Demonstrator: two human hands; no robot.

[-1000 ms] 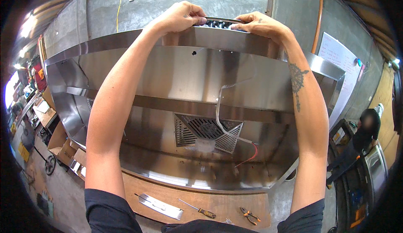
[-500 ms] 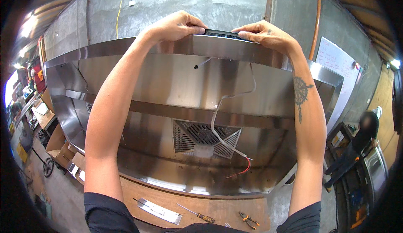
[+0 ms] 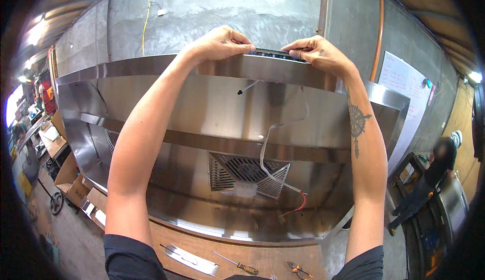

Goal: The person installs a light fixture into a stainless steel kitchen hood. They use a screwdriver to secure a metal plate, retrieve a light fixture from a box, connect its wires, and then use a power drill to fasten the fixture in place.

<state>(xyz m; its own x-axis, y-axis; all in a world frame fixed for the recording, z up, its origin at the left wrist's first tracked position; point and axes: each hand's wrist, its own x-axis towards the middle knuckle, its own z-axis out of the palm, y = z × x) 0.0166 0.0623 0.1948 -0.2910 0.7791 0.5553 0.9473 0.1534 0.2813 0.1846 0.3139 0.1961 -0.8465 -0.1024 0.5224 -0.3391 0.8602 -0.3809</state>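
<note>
A large stainless steel hood [image 3: 217,111] stands in front of me. Both my arms reach up to its top rim. Between my hands, a narrow dark strip with small parts along it [image 3: 273,55] sits at that rim. My left hand [image 3: 225,43] pinches the strip's left end between thumb and fingers. At the other end my right hand [image 3: 321,54] pinches it the same way. Below, a pale cable [image 3: 263,151] with a red wire at its end hangs inside the hood, across a slotted vent grille [image 3: 247,174]. A short black-tipped lead [image 3: 240,92] dangles higher up.
The wooden bench [image 3: 237,252] under the hood bears a metal plate [image 3: 192,261], a screwdriver [image 3: 237,263] and pliers [image 3: 299,270]. Cardboard boxes [image 3: 76,186] are at left. A person [image 3: 429,179] stands at right, near a whiteboard [image 3: 399,93] on the grey wall.
The view has tilted slightly, so the hood and bench sit lower in the picture. Both hands stay at the strip's ends, with small shifts of the fingers.
</note>
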